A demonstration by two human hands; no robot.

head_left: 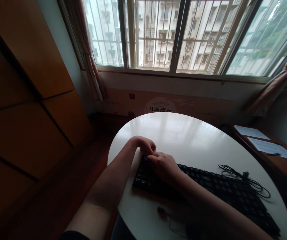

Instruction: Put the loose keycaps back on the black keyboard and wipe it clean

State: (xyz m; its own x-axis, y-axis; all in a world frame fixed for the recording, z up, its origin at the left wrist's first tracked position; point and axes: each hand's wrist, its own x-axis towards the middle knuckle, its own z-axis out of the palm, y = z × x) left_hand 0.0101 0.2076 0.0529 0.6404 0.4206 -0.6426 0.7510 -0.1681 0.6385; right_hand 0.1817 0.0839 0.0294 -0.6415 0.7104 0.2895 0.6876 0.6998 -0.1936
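open tabletop beyond keyboard, cable obstructing right

Daylight from the bright window is the visible light, everything indoors staying dim, with glare along the far edge of the tabletop. The keyboard looks nearly black. Wide-angle distortion stretches the cabinet.

A glossy white table with a rounded edge fills the lower middle and right. A black keyboard lies on it, slanting from the left edge toward the lower right, with a loosely looped black cable along its far side, near the right end. Nearer the viewer sits a small dark object, too blurred to identify.
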